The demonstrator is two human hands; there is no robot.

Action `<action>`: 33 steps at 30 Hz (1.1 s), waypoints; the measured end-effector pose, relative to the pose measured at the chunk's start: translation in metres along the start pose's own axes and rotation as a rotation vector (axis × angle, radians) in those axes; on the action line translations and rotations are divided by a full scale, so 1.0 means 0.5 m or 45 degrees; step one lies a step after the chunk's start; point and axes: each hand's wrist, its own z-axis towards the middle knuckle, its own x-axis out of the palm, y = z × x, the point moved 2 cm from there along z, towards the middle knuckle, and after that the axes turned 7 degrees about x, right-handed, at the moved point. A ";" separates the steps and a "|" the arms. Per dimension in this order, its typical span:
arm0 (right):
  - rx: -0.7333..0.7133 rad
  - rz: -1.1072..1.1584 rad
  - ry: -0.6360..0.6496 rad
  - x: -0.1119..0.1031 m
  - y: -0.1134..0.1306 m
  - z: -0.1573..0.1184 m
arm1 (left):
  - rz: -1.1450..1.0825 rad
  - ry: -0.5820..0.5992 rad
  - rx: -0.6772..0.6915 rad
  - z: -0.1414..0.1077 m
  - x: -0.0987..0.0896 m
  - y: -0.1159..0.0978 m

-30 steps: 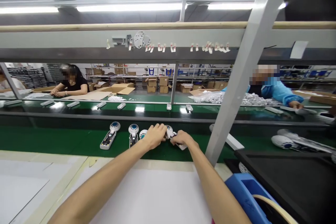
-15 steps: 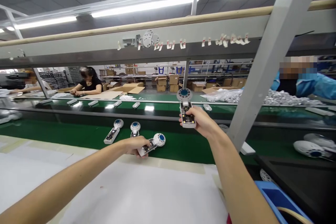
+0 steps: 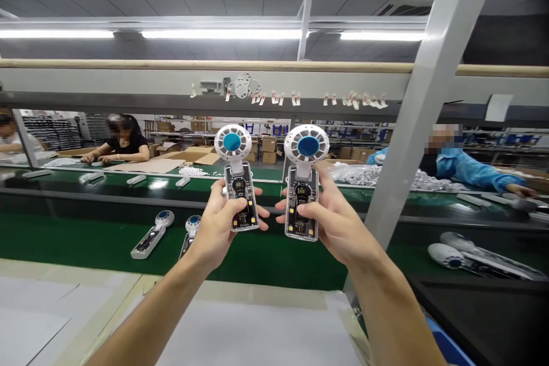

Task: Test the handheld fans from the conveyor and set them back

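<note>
Both hands have risen from the belt since the earlier frames, when the left hand gripped a unit low by the belt's near edge and the right alone held one aloft; each unit now stands upright at chest height, side by side and just apart. Left hand (image 3: 218, 223) is closed around the clear lower body of a small handheld fan with a white round slotted head and blue hub (image 3: 237, 180), thumb across its front over the lit circuit board. Right hand (image 3: 332, 220) clasps a second, matching clear-bodied fan with white head and blue centre (image 3: 302, 189) in the same manner, fingers wrapped behind the handle. Two further fans of the same type (image 3: 152, 234) lie flat on the green conveyor belt (image 3: 86, 237), left of and below the left wrist, one partly hidden by it. White work surface (image 3: 257, 337) spans the foreground beneath the forearms. Slanted grey frame post (image 3: 412, 126) crosses the right side. Beyond the belt, a person in a black top (image 3: 122, 146) and a person in a blue sleeve (image 3: 467, 168) work at the far bench.
</note>
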 end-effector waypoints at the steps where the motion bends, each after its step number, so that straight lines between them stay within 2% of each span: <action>1: -0.017 -0.005 0.008 0.005 0.001 -0.002 | -0.011 0.024 0.009 -0.006 0.000 -0.008; 5: -0.050 -0.029 0.001 0.020 -0.006 0.002 | -0.060 0.117 0.023 -0.017 -0.012 -0.017; 10: -0.095 -0.025 -0.062 0.038 -0.026 0.015 | -0.107 0.194 0.005 -0.004 -0.027 -0.012; 24: -0.093 0.017 -0.033 0.058 -0.047 0.030 | -0.103 0.213 0.029 0.004 -0.043 -0.012; 33: 0.016 0.122 0.043 0.065 -0.043 0.023 | -0.204 0.185 -0.048 0.000 -0.033 -0.020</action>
